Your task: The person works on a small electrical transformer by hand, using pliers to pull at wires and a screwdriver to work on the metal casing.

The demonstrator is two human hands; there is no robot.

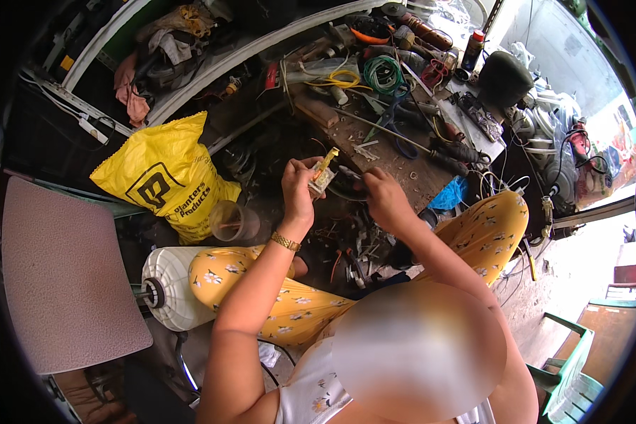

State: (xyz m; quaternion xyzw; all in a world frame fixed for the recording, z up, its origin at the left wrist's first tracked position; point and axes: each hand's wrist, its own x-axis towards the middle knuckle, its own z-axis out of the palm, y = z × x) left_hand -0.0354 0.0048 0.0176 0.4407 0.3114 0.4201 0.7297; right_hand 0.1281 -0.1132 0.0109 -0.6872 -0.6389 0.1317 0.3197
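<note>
My left hand (298,189) is closed around a small pale, boxy part with a yellow strip (324,172) standing up from it. A gold-coloured band circles that wrist. Just to the right, my right hand (388,200) has its fingers pinched together, pointing toward the part but apart from it. Something thin and greyish seems to lie by those fingertips; its kind is too small and dark to tell. Both hands are above my lap, beside the near edge of a worn wooden bench (415,172).
Scissors (400,126), a long screwdriver (441,153), green wire (383,74) and mixed tools crowd the bench. A yellow sack (169,169) and a clear plastic tub (233,222) stand left. Pliers (353,267) lie among scraps below my hands. A green chair (569,367) is at lower right.
</note>
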